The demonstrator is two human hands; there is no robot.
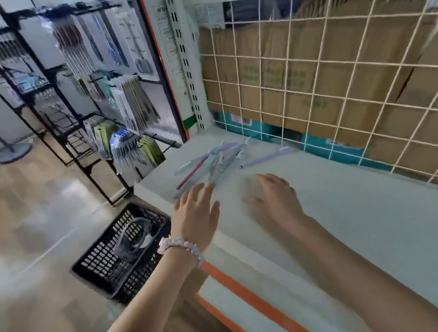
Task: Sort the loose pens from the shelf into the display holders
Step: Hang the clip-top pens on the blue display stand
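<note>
Your landmark is the loose pens point(213, 161), a jumbled pile w/ pink, lilac and pale blue barrels, lying on the pale shelf point(357, 220) near its left end. One lilac pen point(266, 157) lies apart, just right of the pile, close to the wire grid point(339, 74) at the back. Your left hand point(194, 213) is just in front of the pile, palm down, fingers straight and spread, holding nothing; fingertips are at the pile's near edge, but contact is too blurred to call. A beaded bracelet point(179, 246) sits on that wrist. Your right hand point(277, 200) is in front and right of the pile, flat, fingers relaxed, also w/o a pen. Black crate point(120, 249) is on the floor, below-left of the pile. Cardboard boxes point(310, 66) are behind the grid.
</note>
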